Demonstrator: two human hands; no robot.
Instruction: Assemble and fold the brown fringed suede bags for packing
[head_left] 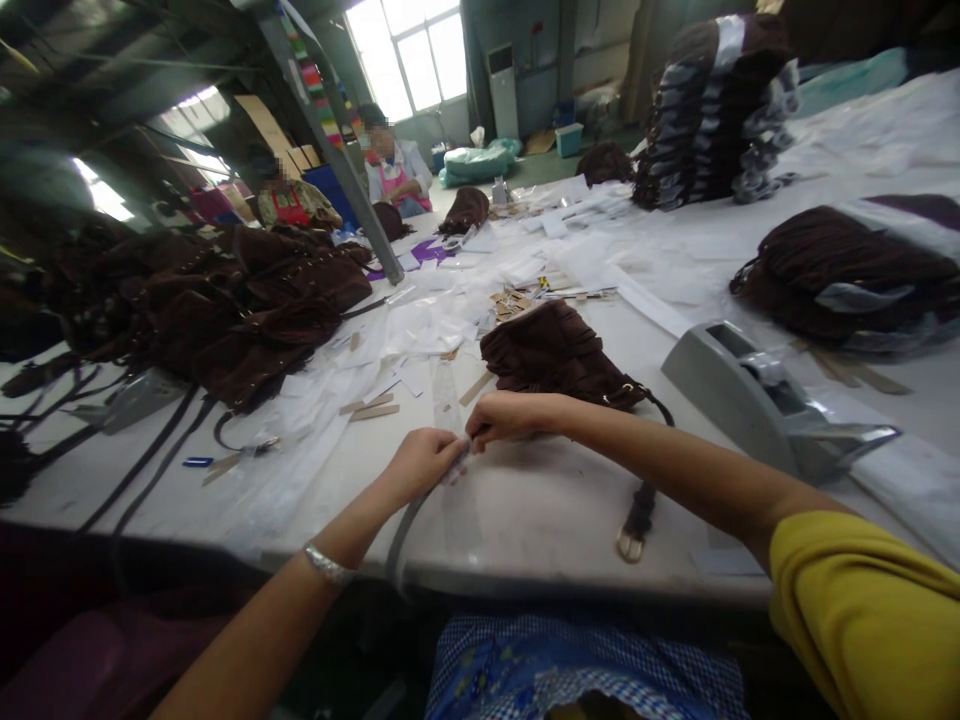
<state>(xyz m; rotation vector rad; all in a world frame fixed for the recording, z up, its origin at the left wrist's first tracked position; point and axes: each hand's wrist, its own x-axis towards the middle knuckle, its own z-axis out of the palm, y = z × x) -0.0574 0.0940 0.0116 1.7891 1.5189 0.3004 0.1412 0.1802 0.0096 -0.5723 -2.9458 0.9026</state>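
Note:
My left hand (429,462) is closed in a pinch on a dark strap (409,530), which curves down toward the table's front edge. Close against its fingertips, my right hand (504,415) pinches the same strap near its upper end; the exact grip is small and partly hidden. Just beyond my right hand lies a dark brown gathered bag (551,350) on the white table. From its right side a strap passes behind my right forearm and ends in a gold-coloured buckle (631,543) near the front edge.
A grey tape dispenser (772,400) stands at right, another (139,400) at left. Brown bags are heaped (255,290) at left and stacked (712,120) at back right. Cardboard strips (375,408) and paper scraps litter the table. Two people in aprons sit beyond a metal post (337,150).

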